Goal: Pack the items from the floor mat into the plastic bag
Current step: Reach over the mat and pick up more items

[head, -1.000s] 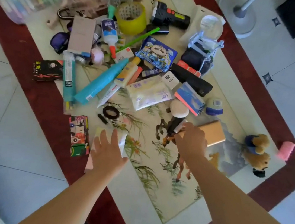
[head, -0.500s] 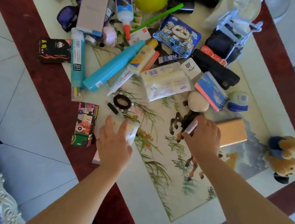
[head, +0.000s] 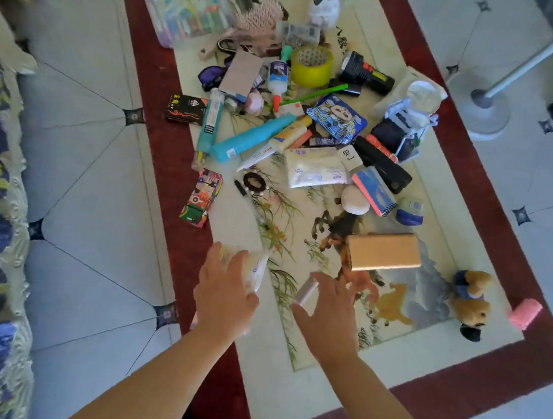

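Nearest the body, at six o'clock on the mat [head: 263, 373], the left hand [head: 224, 293] grips a thin, crinkly white plastic bag [head: 254, 268], its mouth hidden. Just at three o'clock from it, the right hand [head: 332, 312] pinches a small, smooth, pale tube [head: 307, 291], long axis toward one o'clock. Farther, at twelve, lie a hard brown box [head: 384, 252] and a soft tissue packet [head: 314, 169].
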{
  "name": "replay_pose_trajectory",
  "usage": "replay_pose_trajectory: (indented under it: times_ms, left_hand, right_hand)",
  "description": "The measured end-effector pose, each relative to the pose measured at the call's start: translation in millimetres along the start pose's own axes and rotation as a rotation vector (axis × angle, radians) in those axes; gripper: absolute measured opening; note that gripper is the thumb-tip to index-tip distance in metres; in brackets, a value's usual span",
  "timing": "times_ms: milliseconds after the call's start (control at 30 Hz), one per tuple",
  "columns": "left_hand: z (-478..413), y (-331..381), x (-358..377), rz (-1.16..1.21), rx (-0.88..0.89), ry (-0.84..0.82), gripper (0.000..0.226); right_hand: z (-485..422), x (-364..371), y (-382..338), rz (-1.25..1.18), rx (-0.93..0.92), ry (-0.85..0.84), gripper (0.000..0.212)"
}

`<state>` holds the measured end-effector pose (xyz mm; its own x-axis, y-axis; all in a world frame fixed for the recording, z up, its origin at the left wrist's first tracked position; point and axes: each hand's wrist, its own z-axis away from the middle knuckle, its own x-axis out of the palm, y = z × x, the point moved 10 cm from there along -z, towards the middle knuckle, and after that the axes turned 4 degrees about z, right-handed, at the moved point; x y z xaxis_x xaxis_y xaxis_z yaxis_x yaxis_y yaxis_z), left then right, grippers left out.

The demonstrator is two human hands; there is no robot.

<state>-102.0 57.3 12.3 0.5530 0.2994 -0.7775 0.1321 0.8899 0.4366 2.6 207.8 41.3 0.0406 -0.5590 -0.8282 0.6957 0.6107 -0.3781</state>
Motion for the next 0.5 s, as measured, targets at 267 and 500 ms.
replay_pose_trajectory:
  times_ms: [267,500]
  left_hand:
    - [201.0,-108.3,-54.1,0.121,-0.246,0.267,0.045]
    - [364.0,-255.9,-93.1,0.327,-0.649,0.490,0.066]
  right_hand:
    - [146.1,23.6,-86.4,0.015,-0.404,-0.070,0.037]
    - [281.9,99.9,-214.9,0.153,-0.777,-0.272,0.046]
